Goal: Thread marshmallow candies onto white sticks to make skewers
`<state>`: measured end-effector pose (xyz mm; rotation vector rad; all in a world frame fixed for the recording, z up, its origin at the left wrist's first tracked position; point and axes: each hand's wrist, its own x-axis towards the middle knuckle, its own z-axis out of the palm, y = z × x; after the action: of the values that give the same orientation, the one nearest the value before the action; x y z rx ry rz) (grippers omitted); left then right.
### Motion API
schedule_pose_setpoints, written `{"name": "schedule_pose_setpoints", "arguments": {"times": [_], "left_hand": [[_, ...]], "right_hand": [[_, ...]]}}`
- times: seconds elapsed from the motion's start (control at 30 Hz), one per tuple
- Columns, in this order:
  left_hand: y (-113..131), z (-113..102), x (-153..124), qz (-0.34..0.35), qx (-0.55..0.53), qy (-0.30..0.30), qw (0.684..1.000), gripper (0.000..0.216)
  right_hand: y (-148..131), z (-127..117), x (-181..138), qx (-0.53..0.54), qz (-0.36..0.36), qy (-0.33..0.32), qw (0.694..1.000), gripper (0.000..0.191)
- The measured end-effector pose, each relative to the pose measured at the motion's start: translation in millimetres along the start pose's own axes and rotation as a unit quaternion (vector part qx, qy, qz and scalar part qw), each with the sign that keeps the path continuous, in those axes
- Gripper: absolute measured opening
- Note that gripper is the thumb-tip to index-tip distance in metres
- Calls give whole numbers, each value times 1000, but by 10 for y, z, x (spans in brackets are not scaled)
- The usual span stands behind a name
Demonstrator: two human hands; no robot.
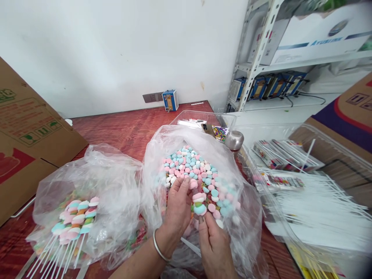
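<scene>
My left hand (178, 203), with a white bangle (158, 246) on its wrist, pinches a pink marshmallow (193, 184) between thumb and fingertips. Just below it, my right hand (213, 242) is closed on the lower end of a candy skewer (199, 204) stacked with pink, green and blue pieces; its stick is mostly hidden by the fingers. Both hands are over an opened clear plastic bag (162, 143) of loose pink, blue and white marshmallows (188, 162). Left of it, several finished-looking marshmallow skewers (77, 221) lie on another clear bag (116, 182), their white sticks pointing toward me.
On the right, a clear plastic bin (283, 232) holds many white sticks (319, 209) and printed packets (285, 155). A metal cup (234, 140) and a phone (207, 128) are behind the marshmallow bag. Cardboard boxes (31, 131) flank the red wooden table (122, 130); a metal shelf (258, 58) stands at back right.
</scene>
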<state>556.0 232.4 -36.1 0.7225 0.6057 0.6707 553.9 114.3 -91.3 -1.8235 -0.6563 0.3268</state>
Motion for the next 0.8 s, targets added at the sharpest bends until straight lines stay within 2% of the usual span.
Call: {"name": "schedule_pose_setpoints", "arguments": {"times": [0.1,0.2,0.27,0.43,0.63,0.8], "left_hand": [[77,72,30,-58,-26,22,998,28],[96,111,11,-111,-40,-18,993,22],[75,123,-29,-123,-46,-34,991,22],[-13,159,-144,-84,-58,-34,994,29],[-75,194,-266,-53,-50,-29,997,30],[-108,193,-367,-44,-63,-26,997,29]], "right_hand": [[127,92,-37,-80,-50,21,995,35],[211,171,-66,-127,-77,62,987,36],[244,206,-77,-141,-80,87,983,34],[314,231,-76,-190,-104,141,966,26],[329,143,-29,-275,-206,201,917,23],[258,-7,43,-365,-293,167,868,29]]}}
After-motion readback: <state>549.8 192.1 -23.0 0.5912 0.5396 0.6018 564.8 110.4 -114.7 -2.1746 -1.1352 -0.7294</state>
